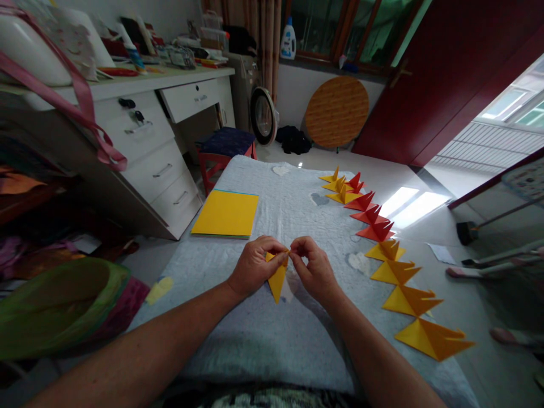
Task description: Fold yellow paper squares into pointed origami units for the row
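Observation:
Over the middle of the cloth-covered table, a partly folded yellow origami piece (277,281) hangs with its long point toward me. My left hand (258,262) grips its upper left side between thumb and fingers. At the top tip, my right hand (313,266) pinches the paper with thumb and forefinger, right beside the left thumb. Fingers cover most of the upper folds. Beyond my left hand lies a flat stack of square paper (227,214), yellow on top. Along the right side runs a row of finished-looking folded pieces, yellow ones (431,338) nearer me and red ones (376,230) farther off.
The table wears a pale blue-grey cloth (255,351). A stool (227,141) stands past its far left corner, near a white drawer desk (148,153). At left is a green-lined bin (63,306). A washing machine door (263,116) hangs open behind.

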### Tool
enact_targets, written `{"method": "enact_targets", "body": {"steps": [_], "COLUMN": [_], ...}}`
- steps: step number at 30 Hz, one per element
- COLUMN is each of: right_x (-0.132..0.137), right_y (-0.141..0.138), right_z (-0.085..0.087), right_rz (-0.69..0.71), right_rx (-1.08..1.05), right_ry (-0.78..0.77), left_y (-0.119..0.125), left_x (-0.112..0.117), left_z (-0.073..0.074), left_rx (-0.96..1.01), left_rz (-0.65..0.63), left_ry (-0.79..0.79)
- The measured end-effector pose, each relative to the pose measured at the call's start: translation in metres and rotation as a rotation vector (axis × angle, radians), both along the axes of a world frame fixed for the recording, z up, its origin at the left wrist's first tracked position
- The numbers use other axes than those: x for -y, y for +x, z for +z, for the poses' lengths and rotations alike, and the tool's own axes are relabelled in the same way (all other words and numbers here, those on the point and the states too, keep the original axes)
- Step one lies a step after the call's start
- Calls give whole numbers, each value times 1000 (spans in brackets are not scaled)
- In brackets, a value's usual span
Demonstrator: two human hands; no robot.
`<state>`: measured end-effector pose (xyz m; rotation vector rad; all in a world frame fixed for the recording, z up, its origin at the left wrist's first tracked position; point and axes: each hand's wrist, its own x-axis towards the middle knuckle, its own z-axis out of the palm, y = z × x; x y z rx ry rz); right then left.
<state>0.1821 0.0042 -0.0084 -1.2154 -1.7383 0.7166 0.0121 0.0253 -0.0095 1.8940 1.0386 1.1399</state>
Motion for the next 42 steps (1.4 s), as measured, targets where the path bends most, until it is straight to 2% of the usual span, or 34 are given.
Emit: {"method": "enact_targets", "body": {"steps": [11, 16, 25, 34, 38, 42], "right_x": [-1, -2, -4, -2, -3, -4], "right_y": [-1, 1, 1, 1, 0, -1], "right_z": [-2, -2, -3, 0, -2, -4], "right_rz": [-23, -48, -31, -17, -7, -3], "right_rx": [-49, 50, 34, 101, 97, 102], "right_ry": [-17, -42, -53, 58, 52, 41], "left_y": [1, 1, 2, 2, 4, 6], "left_x": [-2, -2, -1, 0, -1, -3], "left_z": [-2, -2, -2, -2, -2, -4], "left_rx": [106, 140, 76, -7, -9, 31], "left_rz": [-4, 1, 7, 28, 45, 66], "left_ry": [-158, -220, -118, -46, -56, -129]}}
